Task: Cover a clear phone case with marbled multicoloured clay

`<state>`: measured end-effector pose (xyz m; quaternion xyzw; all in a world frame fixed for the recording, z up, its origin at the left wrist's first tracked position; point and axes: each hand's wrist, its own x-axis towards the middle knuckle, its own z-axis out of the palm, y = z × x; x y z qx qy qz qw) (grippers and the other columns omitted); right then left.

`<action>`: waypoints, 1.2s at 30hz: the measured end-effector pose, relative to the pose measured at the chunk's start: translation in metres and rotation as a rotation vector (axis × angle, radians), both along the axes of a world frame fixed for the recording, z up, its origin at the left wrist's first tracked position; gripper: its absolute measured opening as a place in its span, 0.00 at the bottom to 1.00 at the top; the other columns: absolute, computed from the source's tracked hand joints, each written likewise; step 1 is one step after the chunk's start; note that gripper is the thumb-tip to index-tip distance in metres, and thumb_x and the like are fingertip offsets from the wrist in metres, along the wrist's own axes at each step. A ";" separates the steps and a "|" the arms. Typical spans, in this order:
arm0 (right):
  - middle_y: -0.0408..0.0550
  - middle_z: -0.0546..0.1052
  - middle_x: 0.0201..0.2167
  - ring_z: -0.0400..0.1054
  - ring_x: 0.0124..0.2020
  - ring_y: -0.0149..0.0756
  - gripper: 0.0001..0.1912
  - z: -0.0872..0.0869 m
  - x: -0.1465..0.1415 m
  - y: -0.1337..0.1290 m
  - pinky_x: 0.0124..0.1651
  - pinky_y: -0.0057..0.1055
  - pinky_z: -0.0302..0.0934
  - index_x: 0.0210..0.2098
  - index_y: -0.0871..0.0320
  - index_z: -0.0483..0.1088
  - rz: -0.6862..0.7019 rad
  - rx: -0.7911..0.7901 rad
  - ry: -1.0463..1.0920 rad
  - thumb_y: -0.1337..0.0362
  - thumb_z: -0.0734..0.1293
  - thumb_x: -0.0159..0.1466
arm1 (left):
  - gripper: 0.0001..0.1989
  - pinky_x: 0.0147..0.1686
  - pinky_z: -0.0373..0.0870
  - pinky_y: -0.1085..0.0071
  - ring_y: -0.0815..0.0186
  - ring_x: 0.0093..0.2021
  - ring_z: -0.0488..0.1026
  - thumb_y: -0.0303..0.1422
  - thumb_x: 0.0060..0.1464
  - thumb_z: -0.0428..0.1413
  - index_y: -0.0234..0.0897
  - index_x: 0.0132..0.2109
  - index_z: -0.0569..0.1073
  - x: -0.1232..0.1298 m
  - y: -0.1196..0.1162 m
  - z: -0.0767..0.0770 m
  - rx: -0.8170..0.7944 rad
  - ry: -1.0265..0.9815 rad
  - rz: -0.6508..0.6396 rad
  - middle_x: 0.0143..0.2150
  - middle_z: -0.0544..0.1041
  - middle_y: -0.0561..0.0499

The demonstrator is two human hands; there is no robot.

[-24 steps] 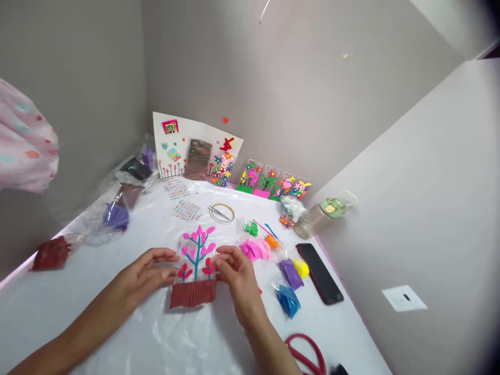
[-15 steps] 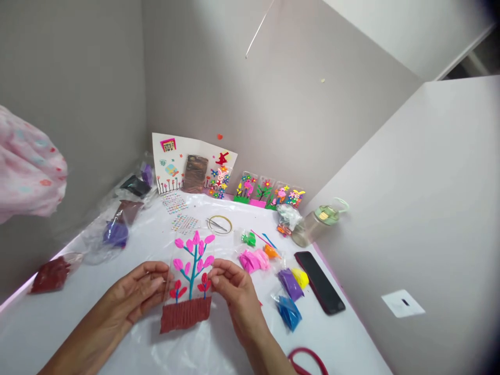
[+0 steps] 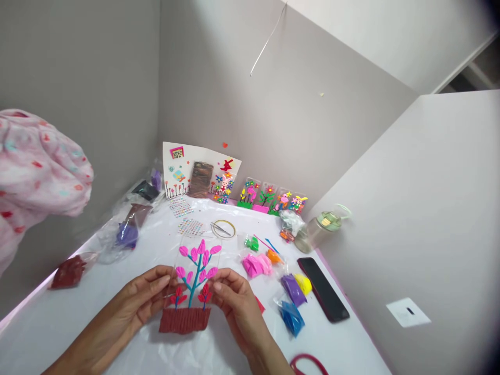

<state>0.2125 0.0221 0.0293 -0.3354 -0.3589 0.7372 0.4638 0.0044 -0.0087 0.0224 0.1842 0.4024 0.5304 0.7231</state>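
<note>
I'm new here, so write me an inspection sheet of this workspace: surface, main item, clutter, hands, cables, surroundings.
Surface: table with a glossy white covering.
Main item: clear panel bearing a pink-leaved tree, two red plants and a brown base.
Clutter: coloured packets, including pink and blue; dark phone; gem sheets; red loop, cut off by the picture edge; bottle near the wall.
Hands: left hand and right hand hold the panel at opposite sides.
Cables: nothing seen on the table; a thin pale strand shows high on the wall, nature unclear.
Surroundings: grey walls, decorated panels along the back, patterned pink cloth at left.
</note>
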 end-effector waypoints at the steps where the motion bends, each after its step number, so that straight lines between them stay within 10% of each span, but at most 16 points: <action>1: 0.45 0.79 0.31 0.72 0.31 0.31 0.12 0.000 0.000 0.000 0.39 0.29 0.66 0.34 0.60 0.77 0.001 -0.007 0.004 0.62 0.78 0.54 | 0.10 0.45 0.77 0.79 0.64 0.47 0.79 0.35 0.50 0.69 0.43 0.40 0.82 0.001 0.000 0.001 0.009 -0.002 -0.006 0.43 0.83 0.53; 36: 0.45 0.81 0.30 0.73 0.30 0.29 0.13 0.002 -0.003 -0.002 0.40 0.28 0.66 0.36 0.60 0.77 -0.026 -0.033 0.025 0.62 0.78 0.54 | 0.06 0.46 0.75 0.78 0.67 0.45 0.77 0.36 0.57 0.64 0.46 0.43 0.80 0.000 0.001 -0.008 0.022 0.062 -0.087 0.45 0.81 0.55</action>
